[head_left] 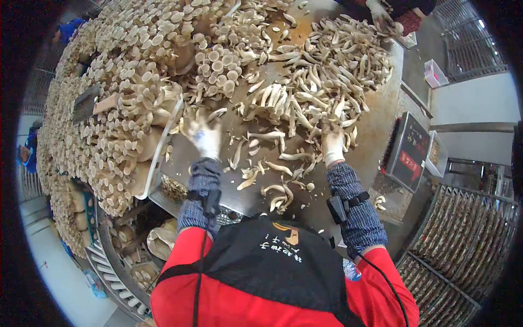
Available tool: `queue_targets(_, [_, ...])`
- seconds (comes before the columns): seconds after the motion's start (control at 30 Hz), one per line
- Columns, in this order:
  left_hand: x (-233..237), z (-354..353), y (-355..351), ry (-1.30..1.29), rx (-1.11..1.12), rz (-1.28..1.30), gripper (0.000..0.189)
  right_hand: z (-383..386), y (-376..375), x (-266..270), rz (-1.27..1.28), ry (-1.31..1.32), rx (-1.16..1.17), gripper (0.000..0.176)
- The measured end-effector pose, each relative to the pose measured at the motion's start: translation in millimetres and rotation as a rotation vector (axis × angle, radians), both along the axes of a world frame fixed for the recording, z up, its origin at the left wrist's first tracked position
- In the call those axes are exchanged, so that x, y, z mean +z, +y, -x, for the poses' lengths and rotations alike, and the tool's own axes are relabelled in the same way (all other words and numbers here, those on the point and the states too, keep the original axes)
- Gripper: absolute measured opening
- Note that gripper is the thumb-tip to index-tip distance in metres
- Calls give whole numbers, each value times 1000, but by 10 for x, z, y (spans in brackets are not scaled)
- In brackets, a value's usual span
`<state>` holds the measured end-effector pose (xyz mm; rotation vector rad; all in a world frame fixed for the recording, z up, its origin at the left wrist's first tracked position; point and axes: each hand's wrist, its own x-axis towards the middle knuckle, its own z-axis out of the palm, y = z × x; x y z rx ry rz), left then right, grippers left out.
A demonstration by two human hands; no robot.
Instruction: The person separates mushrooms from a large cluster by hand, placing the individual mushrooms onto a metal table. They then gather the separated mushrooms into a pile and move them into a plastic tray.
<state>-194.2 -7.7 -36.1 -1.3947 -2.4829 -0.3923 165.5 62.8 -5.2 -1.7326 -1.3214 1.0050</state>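
My left hand [205, 137], in a soiled white glove, is near the edge of a white crate [158, 158]. Motion smears its fingers, and a loose mushroom [217, 114] shows beside the fingertips. At the near side of a heap of long-stemmed mushrooms [348, 60], my right hand [332, 141] reaches down with its gloved fingers drawn together. What they grip, if anything, is hidden. Between my hands, several loose mushrooms [279, 168] lie scattered on the metal table [239, 204]. A bunch of pale stems [272, 101] sits just beyond them.
Dense clusters of round-capped mushrooms [125, 92] are piled high on the left. A black-topped scale [408, 152] stands at the right, next to a white bin [437, 155]. Across the table, another person's gloved hand [381, 19] works at the heap. Metal racks [463, 245] stand lower right.
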Motion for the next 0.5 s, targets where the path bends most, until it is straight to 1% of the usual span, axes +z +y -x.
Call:
queue_targets(0.03, [14, 165, 4, -47, 120, 63, 65, 3, 4, 107, 1, -31, 12, 40])
queue_targets(0.1, [-233, 545, -74, -82, 54, 106, 64, 43, -2, 39, -279, -399, 9, 34])
queue_targets(0.13, [-228, 525, -104, -91, 12, 112, 62, 173, -53, 299, -262, -379, 48, 25])
queue_targets(0.17, [-242, 478, -150, -101, -30, 120, 59, 213, -77, 187, -423, -419, 137, 18])
queue_targets(0.2, [-336, 436, -166, -146, -35, 111, 54, 371, -121, 276, -344, -361, 238, 20])
queue_targets(0.23, [-559, 448, -178, -155, -104, 51, 50, 582, -179, 363, -260, -304, 341, 23])
queue_targets(0.3, [-678, 201, -271, -294, -236, -91, 45, 918, -271, 123, -408, -198, 645, 35])
queue_targets(0.37, [-288, -250, -285, -593, -332, -175, 48, 1308, -333, 92, -409, -123, 793, 41])
queue_targets(0.43, [-291, -439, -344, -651, -335, -199, 57, 1671, -209, -117, -374, -132, 833, 48])
queue_targets(0.47, [-331, -450, -385, -567, -326, -194, 68, 1833, -123, -241, -476, -228, 764, 50])
queue_targets(0.5, [-245, -404, -430, -561, -308, -188, 68, 1958, 15, -225, -229, -334, 802, 54])
